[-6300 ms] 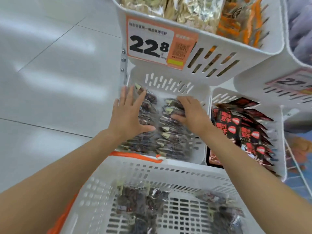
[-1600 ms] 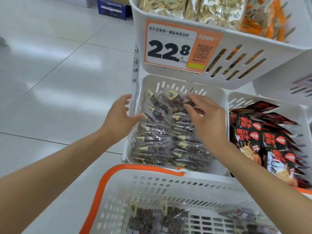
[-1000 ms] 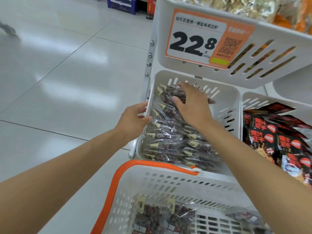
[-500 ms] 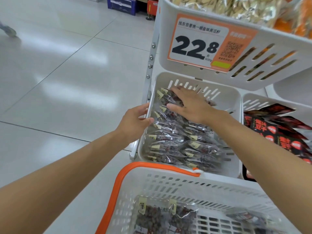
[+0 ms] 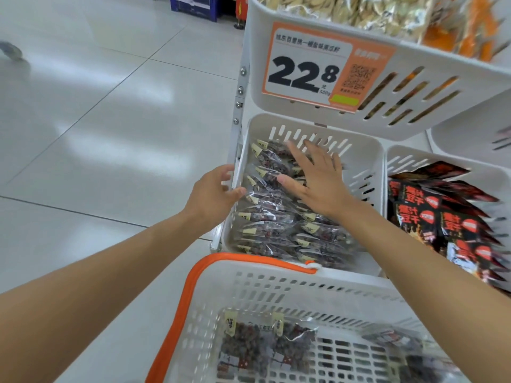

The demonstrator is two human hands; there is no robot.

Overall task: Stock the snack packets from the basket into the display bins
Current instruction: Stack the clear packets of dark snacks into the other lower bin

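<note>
A white display bin (image 5: 367,172) on the lower shelf holds rows of clear snack packets (image 5: 271,230) with dark contents. My right hand (image 5: 318,181) lies flat with fingers spread over the packets at the bin's back. My left hand (image 5: 213,194) grips the bin's left rim, thumb inside, fingers outside. Below, the white basket (image 5: 276,286) with an orange handle holds a few more clear packets (image 5: 265,346) of the same kind.
An upper bin (image 5: 431,106) with a 22.8 price tag (image 5: 312,70) overhangs the display bin. A neighbouring bin (image 5: 398,158) to the right holds red and black packets (image 5: 442,214). Grey tiled floor (image 5: 96,120) lies to the left.
My right hand has flattened and spread its fingers over the back packets. My left hand stays on the bin's left rim. The view has shifted slightly.
</note>
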